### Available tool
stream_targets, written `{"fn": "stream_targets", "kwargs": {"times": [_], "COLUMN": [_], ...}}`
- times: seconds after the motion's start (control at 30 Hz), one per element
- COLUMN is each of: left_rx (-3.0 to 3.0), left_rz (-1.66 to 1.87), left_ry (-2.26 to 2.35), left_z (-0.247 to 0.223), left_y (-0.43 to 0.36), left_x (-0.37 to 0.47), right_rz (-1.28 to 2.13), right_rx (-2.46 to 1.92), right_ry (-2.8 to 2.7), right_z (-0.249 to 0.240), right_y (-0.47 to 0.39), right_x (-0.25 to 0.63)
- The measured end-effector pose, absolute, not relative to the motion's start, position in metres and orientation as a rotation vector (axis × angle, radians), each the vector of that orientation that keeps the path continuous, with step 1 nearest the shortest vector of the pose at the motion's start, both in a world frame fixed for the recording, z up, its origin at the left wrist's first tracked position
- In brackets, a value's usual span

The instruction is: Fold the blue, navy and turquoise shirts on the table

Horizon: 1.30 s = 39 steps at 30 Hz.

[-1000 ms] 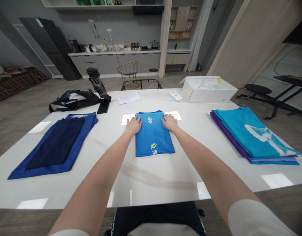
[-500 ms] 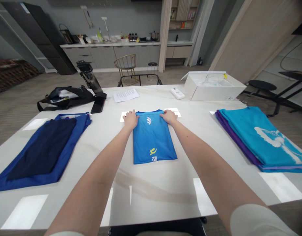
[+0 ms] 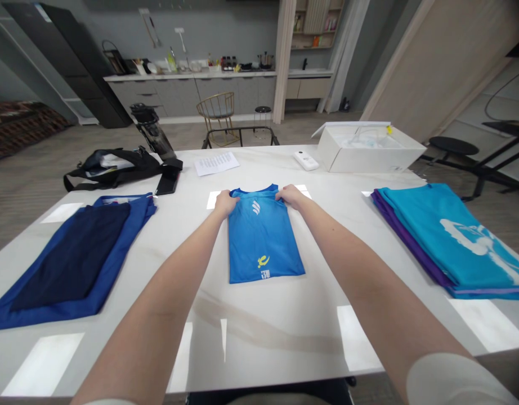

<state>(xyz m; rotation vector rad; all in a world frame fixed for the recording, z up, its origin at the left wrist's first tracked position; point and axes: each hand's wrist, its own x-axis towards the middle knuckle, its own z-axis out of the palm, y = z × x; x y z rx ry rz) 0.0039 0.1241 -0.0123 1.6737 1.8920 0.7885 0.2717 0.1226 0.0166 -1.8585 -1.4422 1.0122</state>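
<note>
Gripping blue shirt (image 3: pixel 262 236) far corners, both hands (image 3: pixel 255 198)

White table (image 3: pixel 259 332) w/ blue shirt (image 3: pixel 262 239), navy pile (image 3: pixel 74 256), teal stack (image 3: pixel 449 233), black bag (image 3: pixel 116 167), paper (image 3: pixel 216 163), white box (image 3: pixel 369 149), remote (image 3: pixel 305 161).

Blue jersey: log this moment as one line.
left hand: grips far left corner | right hand: grips far right corner | blue jersey: folded, far edge lifted | table: white
</note>
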Motion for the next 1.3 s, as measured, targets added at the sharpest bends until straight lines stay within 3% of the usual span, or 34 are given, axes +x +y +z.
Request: {"fn": "stream_targets", "kwargs": {"times": [0.2,0.43,0.83,1.3], "left_rx": [1.75,1.936,2.007,2.35], "left_rz": [0.971,0.996,1.294,1.372], "left_ry": [1.76,1.709,1.433,0.783], "left_z": [0.004,0.04,0.12,0.207], "left_y": [0.103,0.067,0.014,-0.079], "left_x": [0.016,0.036,0.091,0.27], "right_rz": [1.048,0.612,0.344,-0.121], "right_rx": [-1.805,-1.88,-1.642,-1.381], "right_ry": [-1.595,-2.033,-1.542,-1.163], "right_z": [0.036,0.041,0.089,0.162], "right_y": [0.11,0.062,-0.041,-0.216], "right_x": [0.269,0.279,0.343,0.465]}}
